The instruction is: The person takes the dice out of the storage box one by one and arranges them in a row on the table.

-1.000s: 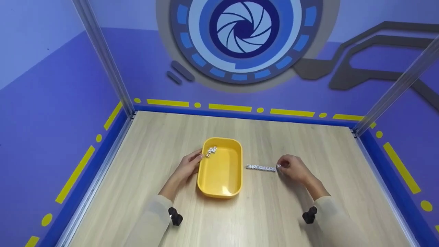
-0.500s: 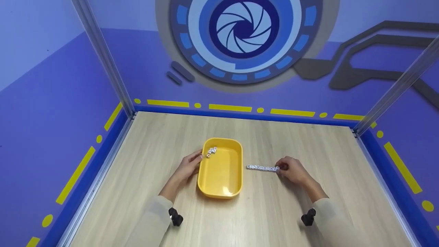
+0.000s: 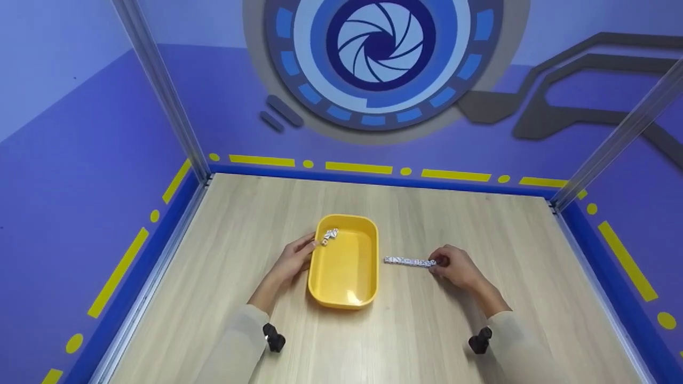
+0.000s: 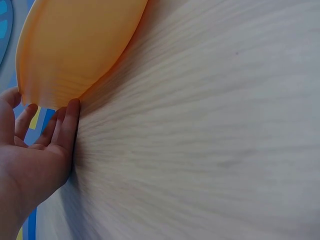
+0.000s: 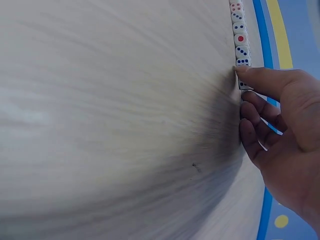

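Note:
My left hand (image 3: 293,259) holds the left side of a yellow plastic tub (image 3: 343,298), thumb at the rim and fingertips against the outer wall. Several white dice (image 3: 330,234) lie in its far left corner. To the right of the tub, a straight row of white dice (image 3: 408,261) stands on the table, side by side with red and blue pips. My right hand (image 3: 457,265) pinches the die at the row's right end; in the right wrist view the thumb partly hides that die (image 5: 243,84), and the other fingers curl beside it.
The pale wooden table (image 3: 341,352) is bounded by blue walls with yellow markings and metal corner posts (image 3: 165,96). A black wrist camera (image 3: 274,337) sits on the left sleeve, another black camera (image 3: 481,340) on the right.
My right hand has moved slightly left, bringing the end die up against the row, where a small gap showed earlier. The left hand and tub have stayed in place.

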Available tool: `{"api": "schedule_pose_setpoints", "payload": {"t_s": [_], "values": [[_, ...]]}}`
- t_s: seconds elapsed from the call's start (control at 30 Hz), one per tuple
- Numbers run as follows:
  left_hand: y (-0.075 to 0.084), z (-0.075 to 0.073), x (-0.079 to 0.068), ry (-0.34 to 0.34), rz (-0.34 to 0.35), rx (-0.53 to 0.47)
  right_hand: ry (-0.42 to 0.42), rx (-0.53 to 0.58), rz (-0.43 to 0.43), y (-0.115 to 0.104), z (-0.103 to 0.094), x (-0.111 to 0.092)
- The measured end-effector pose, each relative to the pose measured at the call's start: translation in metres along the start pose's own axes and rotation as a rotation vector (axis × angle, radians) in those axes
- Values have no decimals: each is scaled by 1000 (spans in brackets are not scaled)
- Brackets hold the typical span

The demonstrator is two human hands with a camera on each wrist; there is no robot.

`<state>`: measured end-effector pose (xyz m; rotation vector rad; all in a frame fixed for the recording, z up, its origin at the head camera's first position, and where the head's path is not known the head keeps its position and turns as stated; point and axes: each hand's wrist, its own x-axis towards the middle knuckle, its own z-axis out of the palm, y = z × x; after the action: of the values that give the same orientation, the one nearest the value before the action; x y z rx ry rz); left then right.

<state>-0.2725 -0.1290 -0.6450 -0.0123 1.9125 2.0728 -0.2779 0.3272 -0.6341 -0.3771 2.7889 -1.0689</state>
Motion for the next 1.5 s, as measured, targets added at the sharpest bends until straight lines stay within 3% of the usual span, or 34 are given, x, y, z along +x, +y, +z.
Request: {"api": "schedule_pose_setpoints", "payload": {"t_s": [0.43, 0.73, 1.03, 1.23, 1.5], "values": [[-1, -1, -2, -11, -8, -33, 17, 10, -30, 4, 1, 1], [-1, -2, -3, -44, 23, -56, 16, 8, -38, 4, 2, 2], [-3, -1, -2, -8, -7, -41, -4, 72, 3, 2, -4, 4], [-1, 1, -2, -7, -9, -50, 152, 188, 23, -28, 3, 12], [9, 3, -2, 4, -71, -84, 237, 289, -96, -94, 36, 52]]}}
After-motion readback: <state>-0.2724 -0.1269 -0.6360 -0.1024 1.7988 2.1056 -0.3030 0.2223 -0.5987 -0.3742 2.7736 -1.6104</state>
